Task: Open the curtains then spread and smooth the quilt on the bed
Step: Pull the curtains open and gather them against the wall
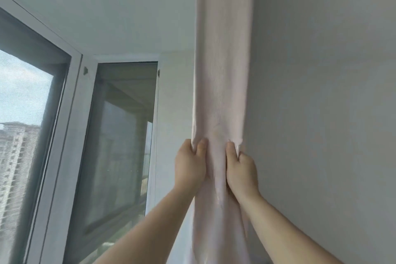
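Note:
A pale pink curtain point(222, 70) hangs gathered into a narrow column against the grey wall, right of the window. My left hand point(189, 163) grips the curtain's left edge, fingers curled round a fold. My right hand point(241, 169) grips its right edge next to the wall, thumb pressed on the fabric. Both arms reach upward from below. The bed and quilt are out of view.
A bay window point(120, 135) with grey frames fills the left half, uncovered, showing tower blocks outside. A plain grey wall point(321, 113) stands to the right of the curtain. The white ceiling is above.

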A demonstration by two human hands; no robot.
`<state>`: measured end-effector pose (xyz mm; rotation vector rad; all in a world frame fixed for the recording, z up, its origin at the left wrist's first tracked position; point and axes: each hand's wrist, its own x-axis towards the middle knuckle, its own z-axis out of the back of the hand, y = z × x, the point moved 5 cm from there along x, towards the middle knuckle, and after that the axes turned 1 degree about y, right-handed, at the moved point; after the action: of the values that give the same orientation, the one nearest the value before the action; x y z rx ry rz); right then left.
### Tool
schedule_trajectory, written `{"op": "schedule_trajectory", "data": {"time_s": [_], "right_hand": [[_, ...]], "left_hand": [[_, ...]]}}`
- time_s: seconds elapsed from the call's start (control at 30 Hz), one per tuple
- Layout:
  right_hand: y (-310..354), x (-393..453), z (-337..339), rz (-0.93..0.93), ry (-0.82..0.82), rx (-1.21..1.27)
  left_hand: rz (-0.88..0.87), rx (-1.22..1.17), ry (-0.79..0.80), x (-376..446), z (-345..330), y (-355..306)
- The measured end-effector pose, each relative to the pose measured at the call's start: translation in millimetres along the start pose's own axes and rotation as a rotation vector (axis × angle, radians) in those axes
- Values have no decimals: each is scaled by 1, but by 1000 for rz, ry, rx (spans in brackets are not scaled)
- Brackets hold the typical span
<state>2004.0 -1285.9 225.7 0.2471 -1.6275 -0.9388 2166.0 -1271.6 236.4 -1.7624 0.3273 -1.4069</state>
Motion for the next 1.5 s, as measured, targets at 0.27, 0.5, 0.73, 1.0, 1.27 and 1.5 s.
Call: {"op": "schedule_trajectory", "data": {"time_s": [0.27, 0.5, 0.73, 1.0, 1.27, 1.5], "right_hand": [[-90, 66, 6, 83, -73, -279], [-130, 94, 0, -61, 130, 163], [-124, 118, 30, 49, 129, 329], [-133, 137, 53, 125, 190, 404], [-171, 160, 24, 36, 252, 346], [-181, 173, 31, 228, 93, 301]], "left_hand": [[146, 87, 48, 44, -77, 75], [145, -158, 78, 50, -124, 79], [11, -172, 49, 43, -149, 40], [-58, -359, 171, 36, -162, 24], [26, -358, 33, 75, -180, 66], [-282, -213, -120, 95, -189, 77]]}}
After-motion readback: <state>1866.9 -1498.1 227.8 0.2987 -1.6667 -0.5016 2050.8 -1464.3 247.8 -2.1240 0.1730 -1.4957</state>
